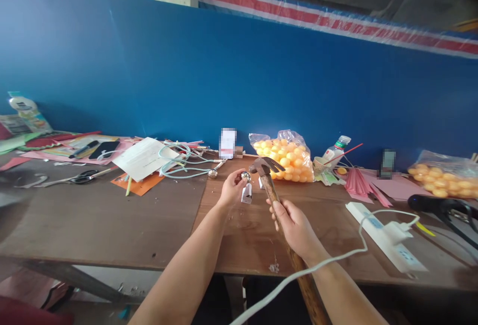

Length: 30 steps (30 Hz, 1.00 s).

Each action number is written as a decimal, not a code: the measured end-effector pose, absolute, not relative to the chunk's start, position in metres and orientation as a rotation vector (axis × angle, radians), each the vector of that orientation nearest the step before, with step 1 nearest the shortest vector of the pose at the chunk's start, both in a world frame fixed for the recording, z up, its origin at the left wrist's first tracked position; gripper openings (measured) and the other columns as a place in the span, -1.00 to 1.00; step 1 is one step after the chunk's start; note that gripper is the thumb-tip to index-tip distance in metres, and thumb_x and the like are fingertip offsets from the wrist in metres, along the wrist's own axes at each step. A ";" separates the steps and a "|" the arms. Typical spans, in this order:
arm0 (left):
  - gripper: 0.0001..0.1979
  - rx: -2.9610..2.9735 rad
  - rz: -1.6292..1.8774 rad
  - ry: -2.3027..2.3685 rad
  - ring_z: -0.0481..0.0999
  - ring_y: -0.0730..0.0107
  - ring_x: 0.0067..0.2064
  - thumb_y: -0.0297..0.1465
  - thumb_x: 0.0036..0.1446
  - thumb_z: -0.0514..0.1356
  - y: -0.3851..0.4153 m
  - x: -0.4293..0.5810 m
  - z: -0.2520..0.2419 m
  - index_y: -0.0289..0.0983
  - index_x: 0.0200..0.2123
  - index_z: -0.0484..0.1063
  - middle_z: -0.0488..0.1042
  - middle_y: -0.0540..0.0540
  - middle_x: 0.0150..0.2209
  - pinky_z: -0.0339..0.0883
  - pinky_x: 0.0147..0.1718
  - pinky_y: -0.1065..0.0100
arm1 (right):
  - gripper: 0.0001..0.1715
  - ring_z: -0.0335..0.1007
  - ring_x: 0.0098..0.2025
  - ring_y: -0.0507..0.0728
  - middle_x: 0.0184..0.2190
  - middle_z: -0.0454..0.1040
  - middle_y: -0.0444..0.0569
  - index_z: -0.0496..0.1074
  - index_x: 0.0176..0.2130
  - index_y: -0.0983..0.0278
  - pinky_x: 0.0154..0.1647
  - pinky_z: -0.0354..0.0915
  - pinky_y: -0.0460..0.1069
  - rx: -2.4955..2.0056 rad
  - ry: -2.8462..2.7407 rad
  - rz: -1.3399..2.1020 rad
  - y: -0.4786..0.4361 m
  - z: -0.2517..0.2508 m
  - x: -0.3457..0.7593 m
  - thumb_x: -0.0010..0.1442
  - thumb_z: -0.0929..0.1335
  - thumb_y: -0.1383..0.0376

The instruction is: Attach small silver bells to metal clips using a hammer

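Observation:
My left hand (232, 188) pinches a small shiny silver ball (245, 176) above the brown table. Just under the ball stands a small white and silver block (246, 194); whether the two touch I cannot tell. My right hand (293, 223) is wrapped round the wooden handle of a claw hammer (269, 185). The hammer's head is raised to the right of the ball, apart from it. A second silver ball (212, 173) lies to the left of my left hand. Part of another white block (261, 182) shows behind the hammer head.
Bags of orange balls (289, 160) stand at the back. A white cable crosses over my right forearm from a power strip (388, 238). Scissors (80, 177), papers (145, 158) and a coiled light-blue cord (175, 165) lie on the left. A blue partition (186, 76) rises behind the table.

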<state>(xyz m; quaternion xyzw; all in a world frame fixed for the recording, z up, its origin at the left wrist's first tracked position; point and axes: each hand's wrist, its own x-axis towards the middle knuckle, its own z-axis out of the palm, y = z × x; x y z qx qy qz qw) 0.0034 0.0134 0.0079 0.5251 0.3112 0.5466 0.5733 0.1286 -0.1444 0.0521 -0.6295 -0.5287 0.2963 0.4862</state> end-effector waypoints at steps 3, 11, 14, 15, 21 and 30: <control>-0.62 1.333 1.319 0.794 0.50 0.37 -0.26 -0.45 -0.06 0.30 0.017 0.004 0.002 -0.32 -0.09 0.46 0.53 -0.16 -0.21 0.38 -0.22 0.34 | -0.44 0.31 -0.52 0.04 -0.40 0.44 -0.01 0.42 -0.21 0.32 -0.56 0.27 -0.06 -1.583 -1.302 0.745 -0.144 0.050 0.128 0.19 0.22 -0.10; -0.60 1.336 1.335 0.800 0.49 0.37 -0.24 -0.45 -0.03 0.28 0.017 0.004 0.000 -0.30 -0.06 0.46 0.52 -0.16 -0.18 0.35 -0.22 0.37 | -0.44 0.31 -0.51 0.02 -0.40 0.43 -0.05 0.42 -0.11 0.31 -0.51 0.29 -0.06 -1.533 -1.275 0.740 -0.147 0.048 0.131 0.20 0.23 -0.08; -0.59 1.340 1.317 0.809 0.49 0.39 -0.27 -0.45 -0.04 0.28 0.016 0.004 0.000 -0.30 -0.05 0.46 0.51 -0.15 -0.20 0.36 -0.25 0.37 | -0.41 0.31 -0.51 0.03 -0.40 0.43 -0.03 0.44 -0.14 0.32 -0.53 0.29 -0.06 -1.552 -1.233 0.788 -0.145 0.049 0.132 0.17 0.25 -0.11; -0.59 1.327 1.305 0.803 0.49 0.40 -0.28 -0.45 -0.05 0.29 0.016 0.004 0.001 -0.30 -0.06 0.46 0.51 -0.14 -0.22 0.36 -0.26 0.38 | -0.40 0.31 -0.51 0.03 -0.40 0.44 -0.03 0.45 -0.14 0.33 -0.53 0.29 -0.06 -1.552 -1.213 0.801 -0.144 0.050 0.132 0.16 0.25 -0.12; -0.59 1.137 1.272 0.705 0.47 0.44 -0.31 -0.39 -0.05 0.30 0.009 0.002 0.014 -0.32 -0.07 0.45 0.50 -0.10 -0.29 0.37 -0.30 0.39 | -0.38 0.29 -0.51 0.01 -0.40 0.42 -0.04 0.44 -0.10 0.34 -0.53 0.28 -0.07 -1.491 -1.131 0.803 -0.147 0.053 0.131 0.15 0.27 -0.11; -0.48 1.226 1.243 0.795 0.36 0.52 -0.44 -0.39 -0.19 0.38 0.013 0.001 0.009 -0.30 -0.07 0.46 0.40 0.02 -0.45 0.26 -0.44 0.46 | -0.39 0.30 -0.49 0.03 -0.38 0.41 -0.02 0.42 -0.09 0.34 -0.51 0.28 -0.06 -1.532 -1.194 0.828 -0.148 0.044 0.131 0.17 0.25 -0.10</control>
